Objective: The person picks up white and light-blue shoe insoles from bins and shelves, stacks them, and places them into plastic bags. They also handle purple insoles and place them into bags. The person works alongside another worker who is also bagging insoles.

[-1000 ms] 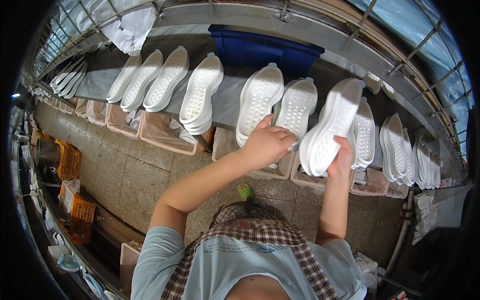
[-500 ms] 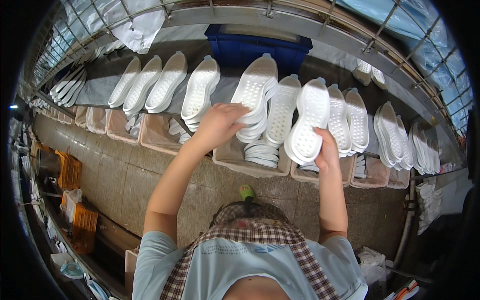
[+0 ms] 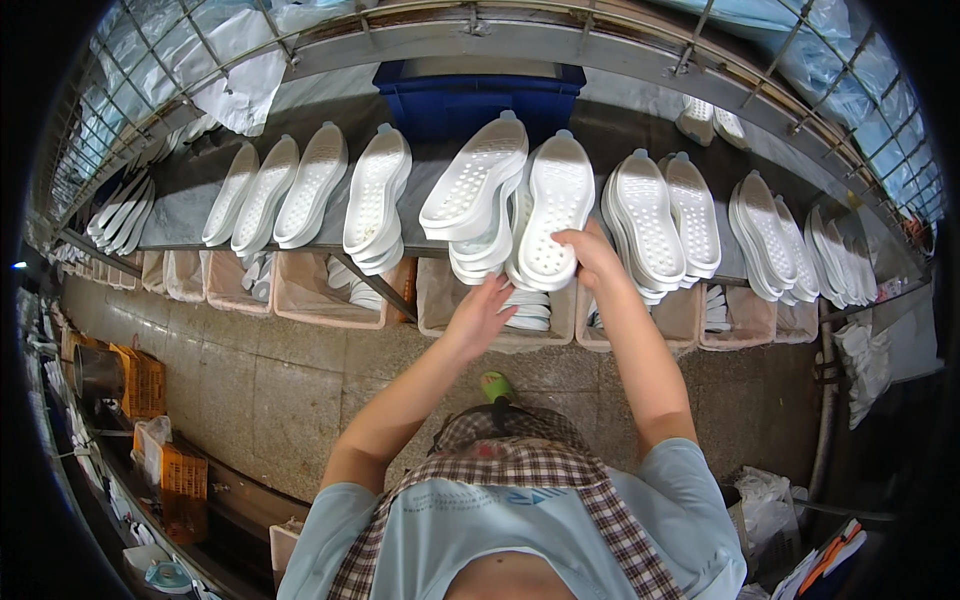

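Observation:
White shoe soles with dimpled insides lie in stacks along the grey bench. My right hand [image 3: 598, 258] grips a white shoe sole [image 3: 560, 200] by its lower end, thumb on top and the other fingers out of sight underneath. That sole lies over or just above a stack right of centre. My left hand [image 3: 484, 312] holds nothing; its fingers are apart, just below the front end of the middle stack [image 3: 482, 185]. Whether its fingertips touch the stack I cannot tell. The top sole there lies askew on those beneath it.
Behind the soles a blue crate [image 3: 480, 100] stands on the bench [image 3: 180, 215]. Lined bins [image 3: 330, 310] holding more soles line the space below its front edge. A wire mesh rail [image 3: 480, 45] crosses above. Orange crates [image 3: 184, 485] stand at the left.
My right hand has brought its sole leftward beside the middle stack. My left hand has come off the top of that stack and dropped to its front end; the top sole is now turned.

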